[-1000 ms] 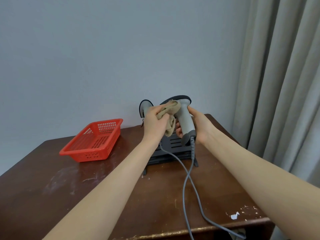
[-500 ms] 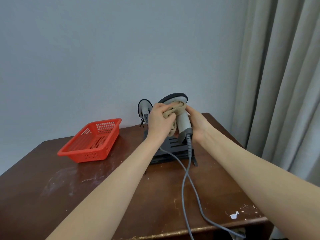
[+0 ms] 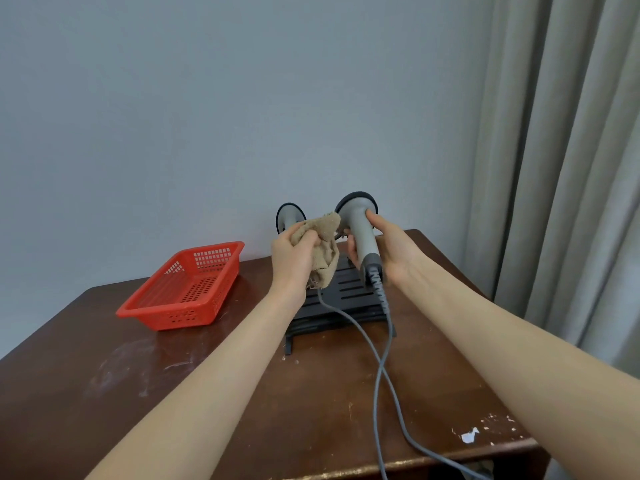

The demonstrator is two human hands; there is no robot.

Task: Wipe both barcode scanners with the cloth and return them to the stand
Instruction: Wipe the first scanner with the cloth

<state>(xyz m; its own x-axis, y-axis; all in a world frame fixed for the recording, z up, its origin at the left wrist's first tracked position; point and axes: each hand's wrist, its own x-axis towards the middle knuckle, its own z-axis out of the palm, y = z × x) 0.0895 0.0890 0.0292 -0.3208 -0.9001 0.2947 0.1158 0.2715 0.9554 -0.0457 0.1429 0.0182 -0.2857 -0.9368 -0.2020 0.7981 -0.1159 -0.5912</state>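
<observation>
My right hand (image 3: 391,254) is closed around the grip of 1 scanner (image 3: 358,230), thumb on the near face just under the head, fingers wrapped behind. The scanner is held upright above the stand (image 3: 346,299), head up, clear of it. Its cable (image 3: 384,358) drops from the grip base, passes in front of the stand and runs off the near edge of the table (image 3: 242,393).

My left hand (image 3: 294,258) is closed on the cloth (image 3: 323,247), which is bunched in the fingers. The cloth's upper corner touches the left side of the held scanner's head; its lower end hangs over the stand.

The 2nd scanner (image 3: 289,216) is upright at the stand's left rear, mostly hidden behind my left hand and the cloth. I cannot tell how it is seated. A 2nd cable (image 3: 332,308) emerges below the cloth, crosses the 1st in front of the stand and also leaves over the near table edge.

A red basket (image 3: 187,289) rests on the table, well left of the stand. A curtain (image 3: 561,168) hangs right of the stand, beyond the table.
</observation>
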